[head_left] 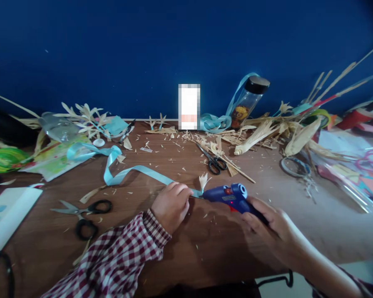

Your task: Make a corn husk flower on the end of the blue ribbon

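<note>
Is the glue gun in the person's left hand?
No, the right hand holds the glue gun, while the left hand holds the ribbon.

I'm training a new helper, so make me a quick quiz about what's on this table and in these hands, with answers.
1. Which tool does the right hand hold?
2. True or false: the left hand is on the ribbon.
3. What colour is the lid of the clear jar?
A. Red
B. Black
C. Yellow

Key:
1. A glue gun.
2. True.
3. B.
</note>
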A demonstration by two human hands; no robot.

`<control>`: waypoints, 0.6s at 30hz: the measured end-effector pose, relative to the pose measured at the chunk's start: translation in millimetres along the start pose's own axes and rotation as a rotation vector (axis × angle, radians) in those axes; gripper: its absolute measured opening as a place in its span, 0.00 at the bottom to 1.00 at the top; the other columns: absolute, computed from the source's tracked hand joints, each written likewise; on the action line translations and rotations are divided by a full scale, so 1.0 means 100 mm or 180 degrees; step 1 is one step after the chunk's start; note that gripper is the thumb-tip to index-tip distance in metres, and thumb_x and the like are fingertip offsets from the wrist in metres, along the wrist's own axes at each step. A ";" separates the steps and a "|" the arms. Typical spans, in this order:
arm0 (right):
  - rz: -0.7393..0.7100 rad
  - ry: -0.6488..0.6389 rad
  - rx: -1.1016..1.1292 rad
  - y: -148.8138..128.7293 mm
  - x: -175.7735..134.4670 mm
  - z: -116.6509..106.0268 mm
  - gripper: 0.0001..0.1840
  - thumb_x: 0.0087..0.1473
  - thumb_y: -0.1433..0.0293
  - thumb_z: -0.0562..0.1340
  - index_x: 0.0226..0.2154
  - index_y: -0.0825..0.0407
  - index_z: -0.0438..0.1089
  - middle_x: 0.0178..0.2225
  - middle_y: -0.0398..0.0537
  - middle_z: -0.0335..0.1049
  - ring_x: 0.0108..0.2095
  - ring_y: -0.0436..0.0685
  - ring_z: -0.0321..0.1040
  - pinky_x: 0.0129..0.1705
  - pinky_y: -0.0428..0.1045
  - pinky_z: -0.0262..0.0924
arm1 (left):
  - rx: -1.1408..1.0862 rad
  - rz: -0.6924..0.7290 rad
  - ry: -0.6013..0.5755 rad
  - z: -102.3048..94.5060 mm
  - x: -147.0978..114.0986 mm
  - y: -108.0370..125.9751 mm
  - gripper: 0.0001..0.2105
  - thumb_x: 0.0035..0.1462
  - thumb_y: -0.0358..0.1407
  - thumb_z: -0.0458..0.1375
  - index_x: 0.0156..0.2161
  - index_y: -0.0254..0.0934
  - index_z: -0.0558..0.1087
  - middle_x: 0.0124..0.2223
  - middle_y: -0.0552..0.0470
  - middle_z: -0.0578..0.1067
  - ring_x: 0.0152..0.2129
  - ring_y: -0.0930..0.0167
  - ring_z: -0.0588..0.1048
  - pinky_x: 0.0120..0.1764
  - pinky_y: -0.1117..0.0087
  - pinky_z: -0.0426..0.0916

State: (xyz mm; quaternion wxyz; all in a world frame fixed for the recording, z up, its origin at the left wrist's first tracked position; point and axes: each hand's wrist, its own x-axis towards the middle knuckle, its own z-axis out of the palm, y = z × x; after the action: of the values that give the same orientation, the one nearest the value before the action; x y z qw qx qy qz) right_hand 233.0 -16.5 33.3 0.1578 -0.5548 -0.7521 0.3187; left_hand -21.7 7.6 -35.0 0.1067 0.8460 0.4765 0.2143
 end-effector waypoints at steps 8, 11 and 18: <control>0.0053 0.0005 -0.0052 0.00 0.05 0.05 0.14 0.58 0.62 0.53 0.39 0.53 0.67 0.25 0.45 0.71 0.24 0.53 0.66 0.26 0.45 0.60 | 0.0006 0.0021 0.0005 0.02 0.00 -0.03 0.10 0.52 0.22 0.51 0.37 0.36 0.68 0.36 0.48 0.72 0.36 0.66 0.68 0.41 0.62 0.68; -0.0003 -0.0001 -0.0071 0.02 0.01 0.02 0.13 0.58 0.62 0.53 0.39 0.52 0.66 0.26 0.44 0.71 0.26 0.54 0.67 0.29 0.46 0.61 | 0.0021 0.0025 -0.0014 0.02 -0.01 -0.03 0.09 0.52 0.23 0.51 0.37 0.36 0.68 0.36 0.48 0.72 0.36 0.65 0.68 0.41 0.61 0.68; -0.0002 0.0190 -0.0215 0.07 -0.08 -0.01 0.12 0.56 0.62 0.55 0.37 0.52 0.66 0.21 0.42 0.67 0.20 0.53 0.64 0.23 0.46 0.57 | 0.0056 0.0007 0.0067 0.00 0.01 0.00 0.12 0.52 0.22 0.50 0.42 0.33 0.67 0.36 0.46 0.72 0.35 0.65 0.69 0.41 0.61 0.68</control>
State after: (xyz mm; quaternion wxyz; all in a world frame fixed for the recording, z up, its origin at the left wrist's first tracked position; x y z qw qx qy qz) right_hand 241.6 -22.4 30.3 0.1615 -0.5689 -0.7576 0.2764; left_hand -21.0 8.6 -34.7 0.0940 0.8451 0.4785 0.2190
